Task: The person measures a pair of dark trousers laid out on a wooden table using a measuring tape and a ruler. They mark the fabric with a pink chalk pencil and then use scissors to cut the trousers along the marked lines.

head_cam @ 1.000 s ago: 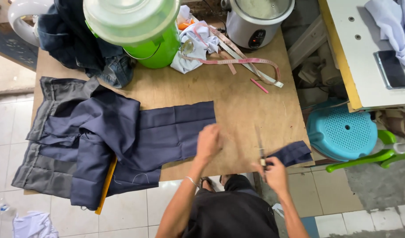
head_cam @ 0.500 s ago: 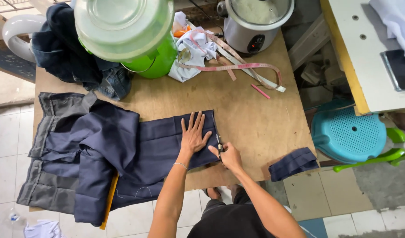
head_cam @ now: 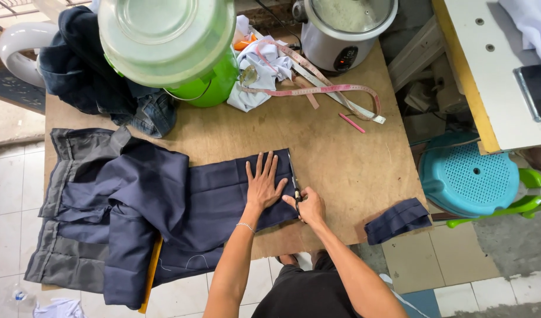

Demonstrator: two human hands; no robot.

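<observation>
The left hand (head_cam: 263,187) lies flat with its fingers spread on the dark blue trousers (head_cam: 164,206), near the cut end of a leg. The right hand (head_cam: 309,206) is closed around the scissors (head_cam: 294,179), whose blades run along that edge. The trousers lie across the brown wooden tabletop (head_cam: 341,159) and hang over its left side. A small dark blue cloth piece (head_cam: 398,221) hangs at the right edge. At the back stand a green bucket (head_cam: 170,47) with a pale lid, a silver rice cooker (head_cam: 344,29) and a pink measuring tape (head_cam: 323,89). A blue plastic stool (head_cam: 470,179) stands on the tiled floor (head_cam: 11,176).
</observation>
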